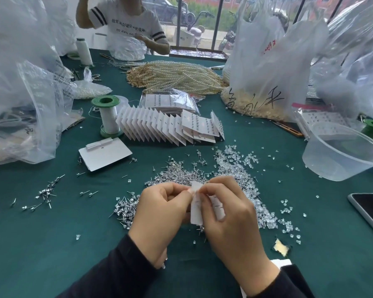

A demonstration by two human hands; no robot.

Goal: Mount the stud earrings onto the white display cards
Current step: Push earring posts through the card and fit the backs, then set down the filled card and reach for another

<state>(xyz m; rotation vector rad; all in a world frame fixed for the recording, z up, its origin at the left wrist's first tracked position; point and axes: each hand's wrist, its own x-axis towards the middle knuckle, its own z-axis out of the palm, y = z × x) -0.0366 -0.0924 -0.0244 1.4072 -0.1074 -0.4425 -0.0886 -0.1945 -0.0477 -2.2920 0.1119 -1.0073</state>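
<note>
Head view looks down on a green cloth table (52, 244) where two bare hands meet over a heap of stud earrings (177, 173). The left hand (159, 214) and the right hand (228, 214) both pinch one white display card (196, 211), held upright between them just above the heap; left thumb and forefinger close on its upper left edge, while the right fingertips (202, 190) press at its top edge. Whether a stud sits between the right fingertips cannot be told. Clear earring backs (235, 168) lie in a second heap touching the studs on the right and trailing toward the near edge. A smaller scatter of studs (45, 192) lies well apart to the left. Beyond the heaps, a fanned row of filled cards (170, 127) stands on edge, with a blank card stack (105, 153) to its left and a green-capped thread spool (108, 115) just behind that. A clear plastic tub (340, 151) sits tilted at the right, a phone (370, 214) near it at the table edge. Pearl strands (174, 76) pile farther back, between plastic bags (267, 67), and another person's striped sleeve (159, 36) shows across the table.
</note>
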